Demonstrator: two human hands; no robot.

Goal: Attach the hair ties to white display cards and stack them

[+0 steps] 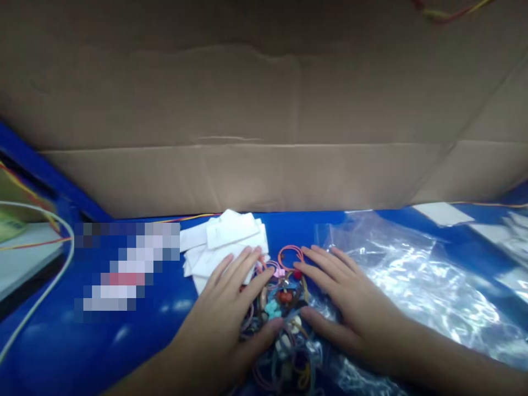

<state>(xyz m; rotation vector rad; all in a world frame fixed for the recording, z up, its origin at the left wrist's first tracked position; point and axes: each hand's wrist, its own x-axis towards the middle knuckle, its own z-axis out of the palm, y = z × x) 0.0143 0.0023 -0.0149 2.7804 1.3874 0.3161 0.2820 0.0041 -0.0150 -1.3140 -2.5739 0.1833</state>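
A heap of colourful hair ties (284, 313) with small charms lies on the blue table between my hands. My left hand (233, 300) rests at the heap's left side, palm down with fingers stretched out, its fingertips over a pile of white cards (231, 231). On the other side, my right hand (336, 291) lies with fingers spread, touching the heap's edge near an orange loop (291, 256). Neither hand grips anything. Part of the heap is hidden under the palms and thumbs.
Clear plastic bags (416, 280) cover the table to the right. More white cards (443, 214) lie at the far right. A cardboard sheet (264, 110) stands along the back. A white cable (68, 258) curves at the left, near a blurred-out patch (132, 267).
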